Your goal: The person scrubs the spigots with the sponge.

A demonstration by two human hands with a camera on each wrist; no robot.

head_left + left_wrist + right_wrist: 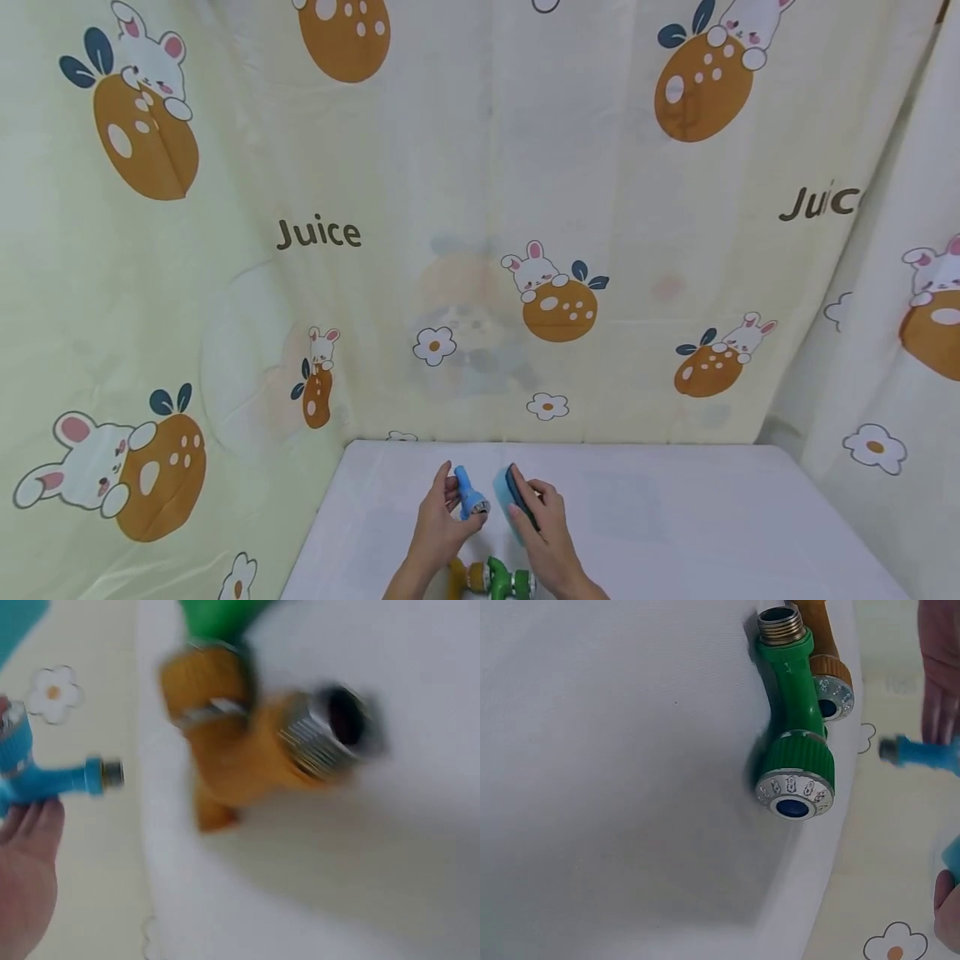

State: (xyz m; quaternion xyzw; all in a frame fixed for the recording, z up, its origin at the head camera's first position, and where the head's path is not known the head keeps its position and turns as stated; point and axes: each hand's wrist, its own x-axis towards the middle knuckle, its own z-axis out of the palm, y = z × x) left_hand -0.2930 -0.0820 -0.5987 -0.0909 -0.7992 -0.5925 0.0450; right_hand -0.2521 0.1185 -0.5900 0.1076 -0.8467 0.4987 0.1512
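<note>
My left hand [441, 518] holds a blue valve [469, 497] between thumb and fingers, above the table. In the left wrist view the blue valve [56, 780] shows a threaded metal end on its side branch, with fingers against its underside. My right hand [550, 529] grips a teal sponge [504, 490] with a dark layer, thumb on one side and fingers on the other. Sponge and blue valve are held close to each other, with a gap between them. In the right wrist view only a corner of the sponge [952, 855] shows, beside the fingers.
On the white table [675, 517], near the front edge, lie a green valve [796, 705] and an orange valve [232, 750] side by side. Both have threaded metal ends. A printed curtain [450, 167] hangs behind the table and along its sides.
</note>
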